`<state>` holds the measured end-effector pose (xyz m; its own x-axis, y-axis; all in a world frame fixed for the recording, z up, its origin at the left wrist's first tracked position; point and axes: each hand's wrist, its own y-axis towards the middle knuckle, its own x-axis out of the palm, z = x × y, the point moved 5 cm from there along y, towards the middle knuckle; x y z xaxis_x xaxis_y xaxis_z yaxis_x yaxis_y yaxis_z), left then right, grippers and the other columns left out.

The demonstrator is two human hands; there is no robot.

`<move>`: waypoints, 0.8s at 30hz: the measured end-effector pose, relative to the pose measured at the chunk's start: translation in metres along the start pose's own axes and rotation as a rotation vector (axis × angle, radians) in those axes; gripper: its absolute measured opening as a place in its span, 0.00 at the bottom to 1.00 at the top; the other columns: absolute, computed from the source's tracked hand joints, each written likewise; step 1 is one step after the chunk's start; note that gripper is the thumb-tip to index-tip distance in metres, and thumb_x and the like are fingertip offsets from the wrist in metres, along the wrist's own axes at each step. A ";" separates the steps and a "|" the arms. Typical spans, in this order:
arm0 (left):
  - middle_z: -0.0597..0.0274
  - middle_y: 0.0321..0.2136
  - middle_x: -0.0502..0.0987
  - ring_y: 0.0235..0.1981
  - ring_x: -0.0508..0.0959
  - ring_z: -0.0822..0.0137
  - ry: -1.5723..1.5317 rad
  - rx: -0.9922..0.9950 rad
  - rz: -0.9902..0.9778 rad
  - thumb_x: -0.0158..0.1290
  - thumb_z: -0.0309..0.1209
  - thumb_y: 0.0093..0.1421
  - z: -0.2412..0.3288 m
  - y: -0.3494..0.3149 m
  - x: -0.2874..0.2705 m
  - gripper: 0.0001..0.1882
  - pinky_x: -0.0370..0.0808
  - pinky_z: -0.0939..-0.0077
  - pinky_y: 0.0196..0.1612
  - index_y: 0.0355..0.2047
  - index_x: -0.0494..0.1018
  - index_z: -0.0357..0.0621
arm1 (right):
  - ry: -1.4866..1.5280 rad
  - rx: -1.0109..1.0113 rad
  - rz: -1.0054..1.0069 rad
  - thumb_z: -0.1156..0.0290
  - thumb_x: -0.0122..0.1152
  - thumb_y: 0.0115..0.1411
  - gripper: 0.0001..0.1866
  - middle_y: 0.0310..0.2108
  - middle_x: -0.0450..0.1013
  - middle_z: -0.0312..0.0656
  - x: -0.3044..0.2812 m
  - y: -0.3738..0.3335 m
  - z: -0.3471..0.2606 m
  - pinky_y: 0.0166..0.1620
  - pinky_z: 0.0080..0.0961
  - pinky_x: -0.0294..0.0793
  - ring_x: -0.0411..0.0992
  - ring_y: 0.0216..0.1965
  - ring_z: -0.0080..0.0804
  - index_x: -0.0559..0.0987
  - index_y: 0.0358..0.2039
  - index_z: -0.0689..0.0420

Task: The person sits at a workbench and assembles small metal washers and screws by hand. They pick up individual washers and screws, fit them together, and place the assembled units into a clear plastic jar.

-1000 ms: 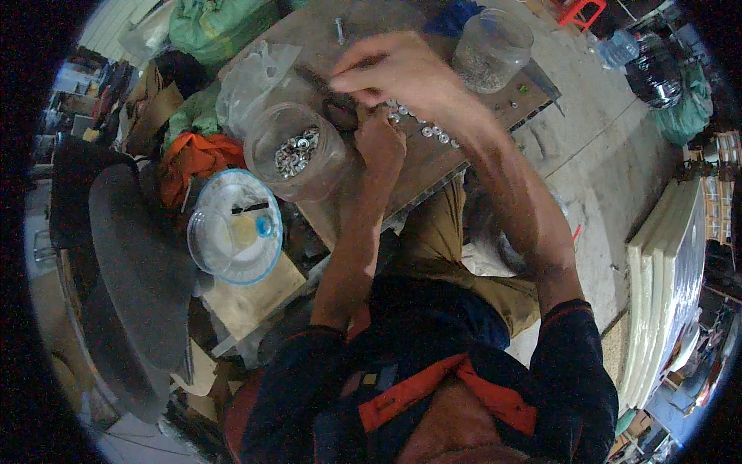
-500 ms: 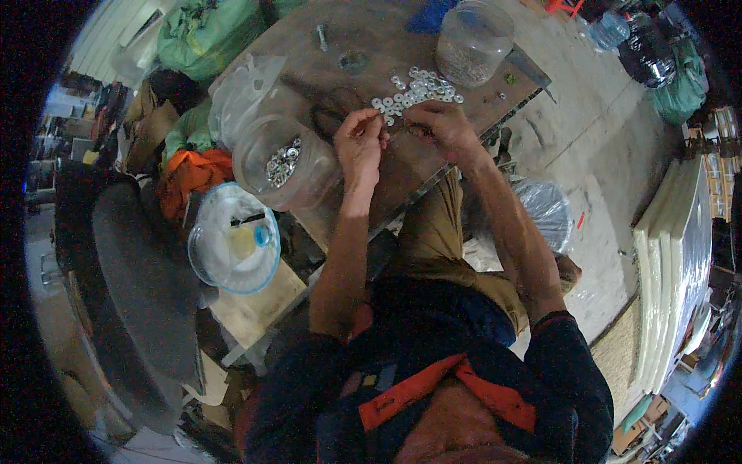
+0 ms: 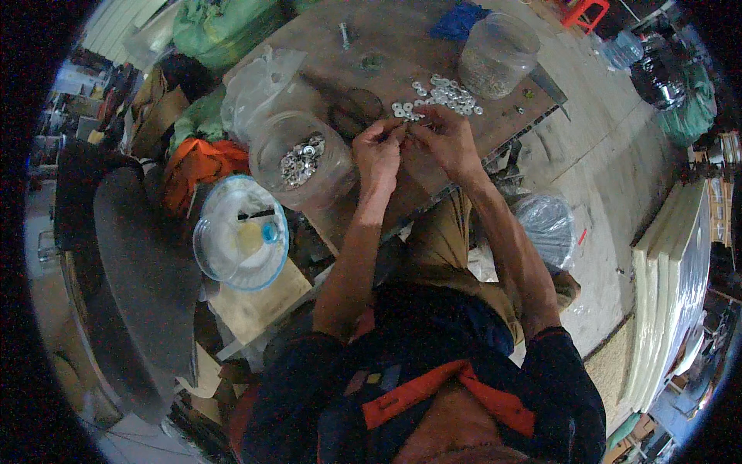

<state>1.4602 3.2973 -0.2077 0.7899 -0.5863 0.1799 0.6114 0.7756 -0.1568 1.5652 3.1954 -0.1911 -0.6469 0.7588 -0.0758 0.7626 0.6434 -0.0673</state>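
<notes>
Pinching near washers [image 3: 450, 98], left hand [image 3: 379, 158] and right hand [image 3: 448, 145] have grip together, contents unclear, shirt patch [image 3: 373, 379] blurred.

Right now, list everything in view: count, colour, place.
Table: one, brown, centre
Washers: many, pale, on table's right
Right jar: one, clear, beside washers
Left jar: one, clear, table's left
Metal pieces: many, silvery, inside left jar
Bolt: one, silvery, far on table
Sacks: several, green, upper left
Dish: one, whitish, left of table
Panels: several, pale, far right
Clutter: uncountable, mixed colours, both edges
Left hand: one, bare, by washers
Right hand: one, bare, beside left
</notes>
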 end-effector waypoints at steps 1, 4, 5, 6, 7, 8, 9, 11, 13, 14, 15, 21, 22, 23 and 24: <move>0.62 0.36 0.80 0.36 0.77 0.69 0.037 0.026 -0.015 0.58 0.20 0.56 0.001 0.000 0.001 0.10 0.73 0.76 0.42 0.39 0.79 0.36 | 0.010 0.000 -0.005 0.73 0.62 0.55 0.11 0.31 0.80 0.46 0.002 0.001 0.001 0.38 0.27 0.76 0.76 0.32 0.29 0.82 0.36 0.66; 0.62 0.35 0.81 0.35 0.77 0.70 -0.019 0.018 -0.063 0.58 0.21 0.57 0.001 -0.001 0.002 0.08 0.74 0.76 0.42 0.38 0.80 0.36 | -0.197 -0.029 -0.018 0.74 0.62 0.59 0.11 0.28 0.78 0.40 0.000 0.006 0.000 0.31 0.19 0.71 0.73 0.29 0.21 0.81 0.40 0.66; 0.62 0.35 0.80 0.35 0.77 0.70 -0.040 0.035 -0.089 0.57 0.22 0.57 0.003 -0.001 0.002 0.09 0.74 0.76 0.42 0.39 0.79 0.36 | -0.231 -0.048 -0.026 0.74 0.61 0.59 0.11 0.28 0.78 0.40 -0.001 0.006 -0.002 0.31 0.20 0.71 0.73 0.29 0.21 0.81 0.40 0.66; 0.62 0.35 0.80 0.34 0.78 0.70 -0.068 0.024 -0.127 0.57 0.23 0.58 0.004 0.000 0.003 0.10 0.74 0.76 0.41 0.40 0.79 0.36 | -0.268 -0.068 -0.020 0.74 0.61 0.59 0.11 0.28 0.78 0.40 -0.003 0.007 -0.007 0.31 0.20 0.72 0.73 0.29 0.21 0.81 0.40 0.66; 0.62 0.36 0.80 0.34 0.78 0.70 -0.085 -0.029 -0.142 0.57 0.24 0.58 0.003 0.000 0.003 0.11 0.74 0.76 0.41 0.41 0.78 0.36 | -0.319 -0.078 -0.007 0.74 0.61 0.59 0.10 0.27 0.78 0.39 -0.004 0.007 -0.013 0.31 0.20 0.72 0.73 0.28 0.21 0.81 0.39 0.66; 0.62 0.35 0.80 0.34 0.78 0.71 -0.176 -0.017 -0.164 0.57 0.25 0.58 0.005 0.000 0.003 0.12 0.74 0.77 0.41 0.43 0.78 0.36 | -0.295 -0.098 -0.017 0.73 0.62 0.59 0.10 0.27 0.78 0.40 -0.002 0.006 -0.022 0.31 0.21 0.72 0.73 0.28 0.22 0.81 0.39 0.66; 0.63 0.35 0.80 0.34 0.78 0.71 -0.258 -0.047 -0.166 0.56 0.26 0.59 0.004 0.000 0.004 0.12 0.74 0.77 0.41 0.44 0.77 0.37 | -0.285 -0.108 -0.016 0.73 0.62 0.59 0.10 0.27 0.78 0.40 -0.001 0.006 -0.032 0.31 0.21 0.72 0.74 0.29 0.23 0.81 0.39 0.66; 0.63 0.34 0.79 0.33 0.78 0.71 -0.312 -0.058 -0.111 0.56 0.25 0.59 0.002 0.001 0.002 0.12 0.74 0.77 0.39 0.44 0.77 0.37 | -0.173 -0.091 -0.061 0.72 0.63 0.58 0.10 0.28 0.78 0.41 0.004 0.004 -0.058 0.32 0.23 0.73 0.74 0.29 0.24 0.81 0.38 0.65; 0.63 0.31 0.78 0.30 0.78 0.70 -0.300 0.033 -0.040 0.56 0.23 0.59 0.002 0.004 -0.001 0.10 0.74 0.79 0.35 0.42 0.78 0.39 | 0.078 -0.099 -0.169 0.71 0.63 0.58 0.10 0.28 0.78 0.41 0.013 -0.005 -0.090 0.34 0.24 0.75 0.75 0.29 0.25 0.81 0.37 0.63; 0.62 0.32 0.79 0.31 0.78 0.69 -0.117 0.035 0.007 0.56 0.23 0.58 -0.001 0.005 -0.002 0.10 0.74 0.77 0.37 0.42 0.78 0.39 | -0.039 -0.219 -0.185 0.69 0.64 0.57 0.11 0.29 0.79 0.42 0.027 -0.008 -0.110 0.36 0.24 0.75 0.76 0.30 0.26 0.81 0.37 0.62; 0.60 0.33 0.79 0.33 0.78 0.68 0.017 0.108 0.007 0.56 0.23 0.58 0.000 0.009 -0.001 0.11 0.74 0.75 0.39 0.42 0.78 0.40 | -0.095 -0.495 -0.222 0.68 0.65 0.56 0.12 0.29 0.79 0.42 0.044 -0.013 -0.135 0.38 0.25 0.76 0.76 0.31 0.26 0.82 0.38 0.61; 0.53 0.35 0.80 0.37 0.79 0.62 0.999 0.354 -0.054 0.62 0.31 0.55 -0.009 0.026 0.022 0.12 0.74 0.64 0.41 0.40 0.80 0.46 | -0.337 -0.262 -0.354 0.67 0.62 0.51 0.10 0.34 0.79 0.49 0.130 -0.013 -0.158 0.48 0.37 0.74 0.78 0.41 0.45 0.83 0.31 0.58; 0.54 0.31 0.81 0.34 0.80 0.63 1.103 0.470 -0.011 0.63 0.34 0.55 -0.007 0.028 0.028 0.12 0.74 0.66 0.38 0.39 0.81 0.45 | -0.408 -0.200 -0.406 0.67 0.61 0.50 0.10 0.34 0.79 0.49 0.131 -0.010 -0.153 0.50 0.38 0.73 0.77 0.41 0.46 0.83 0.31 0.58; 0.55 0.31 0.81 0.35 0.80 0.63 0.957 0.419 -0.094 0.62 0.35 0.56 -0.012 0.030 0.032 0.13 0.74 0.66 0.40 0.41 0.80 0.46 | -0.409 -0.307 -0.320 0.68 0.62 0.49 0.11 0.33 0.80 0.47 0.117 -0.011 -0.152 0.48 0.39 0.74 0.78 0.39 0.43 0.84 0.32 0.58; 0.55 0.31 0.81 0.35 0.80 0.63 0.799 0.436 -0.159 0.60 0.37 0.57 -0.014 0.031 0.038 0.14 0.74 0.66 0.41 0.42 0.80 0.46 | -0.267 -0.265 -0.271 0.69 0.62 0.50 0.11 0.33 0.80 0.46 0.100 -0.010 -0.144 0.45 0.36 0.75 0.78 0.37 0.40 0.83 0.33 0.59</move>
<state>1.5093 3.2956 -0.2195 0.5959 -0.5545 -0.5809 0.7712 0.5967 0.2216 1.4933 3.2792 -0.0543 -0.7743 0.5295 -0.3467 0.5177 0.8450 0.1344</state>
